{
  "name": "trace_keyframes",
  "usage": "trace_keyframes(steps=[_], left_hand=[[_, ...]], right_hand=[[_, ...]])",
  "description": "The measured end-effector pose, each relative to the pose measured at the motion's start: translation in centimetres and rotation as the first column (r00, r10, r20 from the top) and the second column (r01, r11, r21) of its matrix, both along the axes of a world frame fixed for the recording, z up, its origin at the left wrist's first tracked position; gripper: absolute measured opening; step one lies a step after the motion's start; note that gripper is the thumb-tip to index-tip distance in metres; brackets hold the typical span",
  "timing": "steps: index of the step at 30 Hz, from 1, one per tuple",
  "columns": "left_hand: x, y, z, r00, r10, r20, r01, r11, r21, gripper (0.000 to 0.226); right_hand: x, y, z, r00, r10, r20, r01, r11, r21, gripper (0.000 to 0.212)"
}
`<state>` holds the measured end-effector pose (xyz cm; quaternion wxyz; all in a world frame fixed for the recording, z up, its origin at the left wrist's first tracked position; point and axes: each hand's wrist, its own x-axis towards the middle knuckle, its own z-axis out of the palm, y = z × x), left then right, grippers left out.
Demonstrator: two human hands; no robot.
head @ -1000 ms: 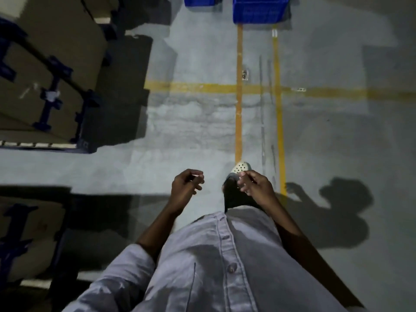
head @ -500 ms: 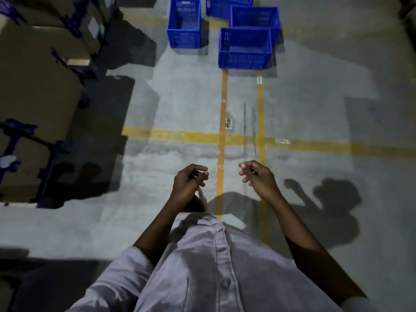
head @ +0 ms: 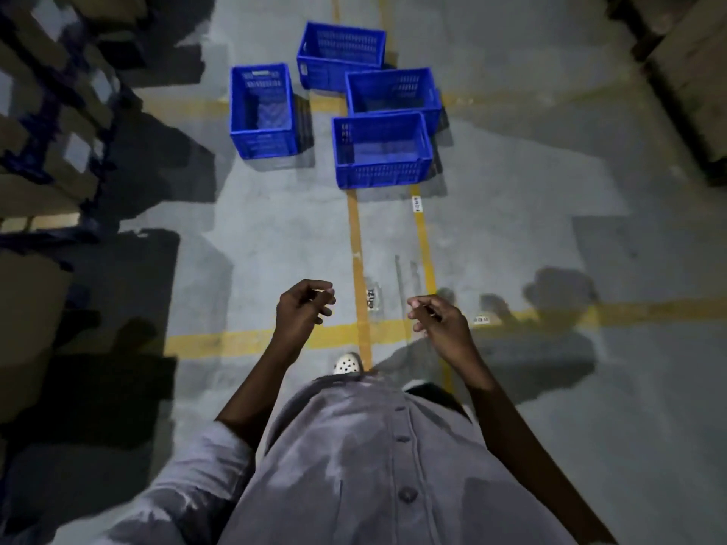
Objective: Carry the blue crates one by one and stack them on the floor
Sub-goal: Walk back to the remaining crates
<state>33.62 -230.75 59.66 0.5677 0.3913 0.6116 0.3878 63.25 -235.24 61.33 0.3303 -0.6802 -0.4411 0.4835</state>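
Observation:
Several empty blue plastic crates stand on the grey floor ahead. The nearest crate (head: 381, 173) sits on the yellow lines. Another (head: 393, 92) touches it from behind, one (head: 340, 53) is farther back, and one (head: 261, 145) stands apart to the left. My left hand (head: 303, 310) and my right hand (head: 438, 322) hang in front of my waist, well short of the crates. Both have loosely curled fingers and hold nothing.
Yellow floor lines (head: 356, 245) run toward the crates, crossed by another line under my hands. Dark racking with cardboard boxes (head: 51, 123) lines the left side. More boxes (head: 692, 72) rise at the far right. My white shoe (head: 346, 363) shows below my hands.
The view has lifted and advanced along the yellow lines, so the crates have come lower and closer in frame. My hands stay curled and empty in front of me.

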Motion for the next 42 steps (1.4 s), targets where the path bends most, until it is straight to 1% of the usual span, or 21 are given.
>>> trace_keyframes(steps=[4, 6, 8, 11, 15, 19, 21, 23, 28, 31, 33, 36, 39, 42], left_hand=[[2.3, 9.6, 0.9, 0.998, -0.060, -0.013, 0.060, 0.998, -0.019, 0.011], [3.8, 13.9, 0.8, 0.998, -0.060, -0.018, 0.059, 0.998, -0.031, 0.013], [5.2, 17.7, 0.3, 0.999, -0.048, -0.020, 0.047, 0.998, -0.029, 0.022], [7.8, 24.1, -0.9, 0.999, -0.001, -0.043, 0.000, 1.000, -0.024, 0.025], [11.4, 31.6, -1.4, 0.995, 0.053, -0.086, -0.058, 0.997, -0.051, 0.015], [15.3, 39.5, -0.3, 0.987, 0.134, -0.086, -0.138, 0.989, -0.044, 0.016], [17.2, 43.3, 0.2, 0.981, 0.173, -0.090, -0.178, 0.983, -0.041, 0.015], [18.5, 46.4, 0.3, 0.974, 0.206, -0.094, -0.211, 0.976, -0.044, 0.014], [20.6, 53.9, -1.1, 0.968, 0.233, -0.087, -0.240, 0.968, -0.071, 0.014], [21.4, 59.3, -2.5, 0.963, 0.253, -0.094, -0.261, 0.961, -0.089, 0.013], [21.5, 63.0, -3.2, 0.957, 0.266, -0.116, -0.278, 0.955, -0.102, 0.011], [21.7, 68.4, -3.9, 0.946, 0.273, -0.173, -0.292, 0.952, -0.096, 0.009], [22.0, 73.8, -4.3, 0.951, 0.221, -0.218, -0.237, 0.970, -0.049, 0.011], [22.6, 78.9, -4.3, 0.937, 0.176, -0.303, -0.191, 0.981, -0.019, 0.017]], right_hand=[[1.3, 8.6, 2.3, 0.999, -0.027, -0.042, 0.027, 1.000, 0.004, 0.021], [2.7, 13.2, 1.9, 0.998, -0.036, -0.049, 0.036, 0.999, -0.003, 0.019], [4.5, 17.8, 0.8, 0.998, -0.024, -0.059, 0.025, 1.000, 0.006, 0.018], [7.9, 26.0, -1.0, 0.999, 0.018, -0.049, -0.017, 1.000, 0.019, 0.013], [13.0, 36.1, -1.9, 1.000, 0.012, -0.021, -0.011, 0.999, 0.048, 0.010], [17.9, 46.4, -1.1, 0.997, 0.069, 0.032, -0.071, 0.996, 0.059, 0.024], [19.8, 51.1, -0.9, 0.992, 0.114, 0.051, -0.117, 0.992, 0.055, 0.015], [21.1, 55.0, -1.0, 0.989, 0.135, 0.051, -0.138, 0.989, 0.061, 0.007], [23.1, 63.6, -2.1, 0.987, 0.156, 0.025, -0.157, 0.986, 0.048, 0.009], [23.7, 68.7, -3.6, 0.985, 0.170, 0.034, -0.171, 0.984, 0.043, 0.009], [23.9, 72.2, -4.2, 0.982, 0.184, 0.045, -0.186, 0.982, 0.041, 0.009], [24.2, 77.7, -3.7, 0.979, 0.196, 0.063, -0.196, 0.981, -0.009, 0.008], [25.2, 82.8, -3.2, 0.981, 0.174, 0.088, -0.174, 0.985, -0.002, 0.008], [26.2, 87.6, -3.0, 0.984, 0.147, 0.106, -0.146, 0.989, -0.017, 0.010]])
